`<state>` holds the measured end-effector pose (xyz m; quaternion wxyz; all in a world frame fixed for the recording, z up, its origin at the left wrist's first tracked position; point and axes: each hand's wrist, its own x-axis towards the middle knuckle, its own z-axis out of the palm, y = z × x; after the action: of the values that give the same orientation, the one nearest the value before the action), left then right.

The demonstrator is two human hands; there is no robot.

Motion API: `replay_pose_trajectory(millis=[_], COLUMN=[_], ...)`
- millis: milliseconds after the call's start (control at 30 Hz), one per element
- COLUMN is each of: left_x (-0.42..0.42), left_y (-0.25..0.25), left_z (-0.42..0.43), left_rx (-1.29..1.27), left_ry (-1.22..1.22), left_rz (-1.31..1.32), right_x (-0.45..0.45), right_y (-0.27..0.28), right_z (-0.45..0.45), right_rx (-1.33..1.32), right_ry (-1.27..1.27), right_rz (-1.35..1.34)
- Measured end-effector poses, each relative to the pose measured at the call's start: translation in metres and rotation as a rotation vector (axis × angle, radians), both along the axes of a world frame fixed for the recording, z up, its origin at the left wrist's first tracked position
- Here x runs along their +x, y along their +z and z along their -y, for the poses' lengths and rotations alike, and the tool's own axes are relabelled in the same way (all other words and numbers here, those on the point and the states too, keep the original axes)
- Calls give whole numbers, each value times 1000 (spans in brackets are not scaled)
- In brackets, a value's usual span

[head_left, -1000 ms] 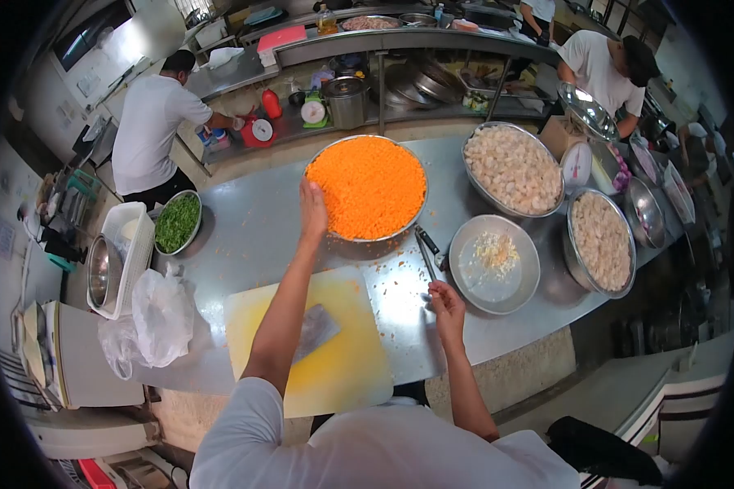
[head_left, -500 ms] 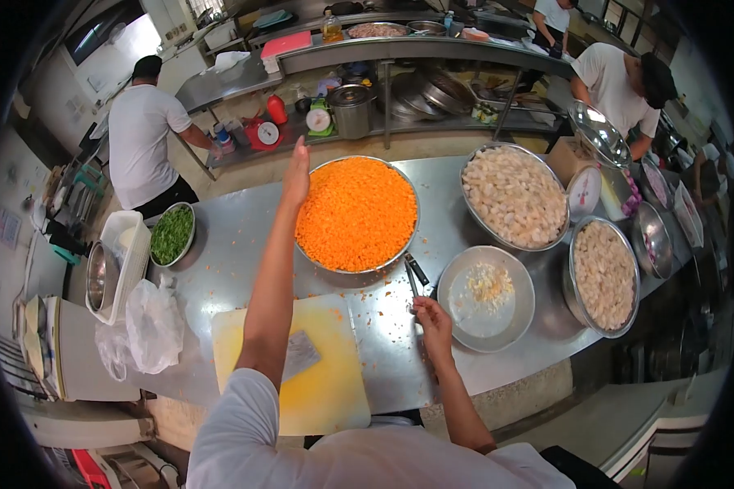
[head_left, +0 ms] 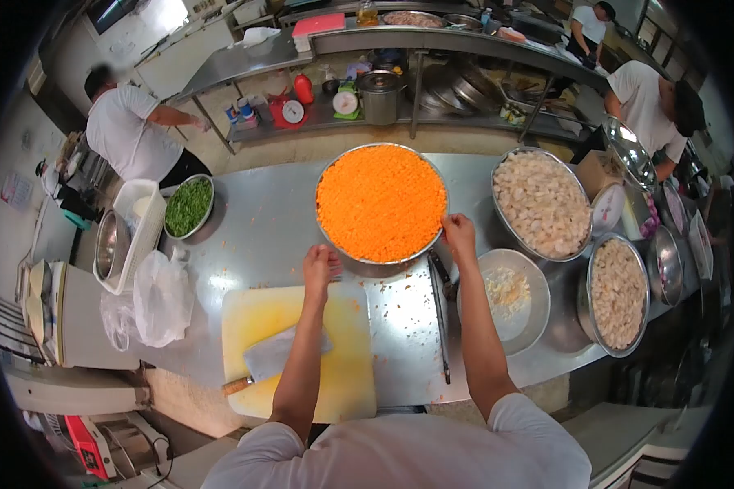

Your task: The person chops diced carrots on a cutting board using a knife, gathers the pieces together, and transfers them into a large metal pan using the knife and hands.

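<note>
A wide metal bowl (head_left: 352, 254) heaped with finely chopped carrot (head_left: 382, 202) stands on the steel table. My right hand (head_left: 458, 236) is at the bowl's right rim, fingers closed on its edge. My left hand (head_left: 321, 270) is just off the lower left rim, its fingers apart, slightly blurred and holding nothing. Beneath my left forearm, a cleaver (head_left: 273, 354) with a wooden handle lies on the yellow-stained cutting board (head_left: 347, 383). A long thin dark tool (head_left: 441, 326) and a black handle (head_left: 442, 273) lie left of my right forearm, which partly covers a shallow bowl (head_left: 534, 318) with pale chopped bits.
Two bowls of pale chunks (head_left: 542, 204) (head_left: 618, 293) stand at the right. A bowl of chopped greens (head_left: 189, 208), white basket (head_left: 145, 236) and plastic bag (head_left: 161, 297) are at the left. Co-workers (head_left: 130, 130) (head_left: 648, 106) stand beyond both sides. Carrot scraps dot the steel table (head_left: 253, 204).
My left hand has come down from the bowl's upper left side to its lower left. My right hand has left the dark tool and risen to the right rim. The cleaver's handle now shows.
</note>
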<state>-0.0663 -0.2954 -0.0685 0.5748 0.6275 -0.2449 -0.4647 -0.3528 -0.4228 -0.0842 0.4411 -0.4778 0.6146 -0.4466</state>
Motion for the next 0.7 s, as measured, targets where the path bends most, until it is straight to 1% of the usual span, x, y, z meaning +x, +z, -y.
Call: replay_pose_trajectory(millis=[33,100,133,267,333,367,433,467,533,567,633,667,700], left_x=[-4,-9,-10,-6,0,3,13,18,26,28,32,34,35], left_y=[-1,-2,-3,2,7,6,5,4,8,12,21,25,29], left_z=[-3,-1,-1,8,12,13,18,21,26,29,33,35,36], left_rx=[8,-37,-54,-59,-62,-62,-50,-47,-108,-106,-99,-99,-96], left_ry=[11,-39,-51,-39,-32,-23,28,31,63,64,78,81,63], left_rz=[-5,-13,-58,-73,-6,-9,36,39,85,87,275,276,264], right_x=[1,4,7,6,15,16,18,17,8,3,-5,-9,-11], right_y=[2,7,6,13,20,27,35,32,28,24,21,23,24], right_z=[-1,0,-1,-21,-45,-57,-76,-79,-80,-77,-70,-67,-63], right_rx=[8,36,25,62,158,159,267,271,327,329,258,237,236], right_ry=[11,32,30,102,88,96,258,261,391,393,287,228,232], right_rz=[-5,222,224,187,290,286,339,341,304,307,304,288,288])
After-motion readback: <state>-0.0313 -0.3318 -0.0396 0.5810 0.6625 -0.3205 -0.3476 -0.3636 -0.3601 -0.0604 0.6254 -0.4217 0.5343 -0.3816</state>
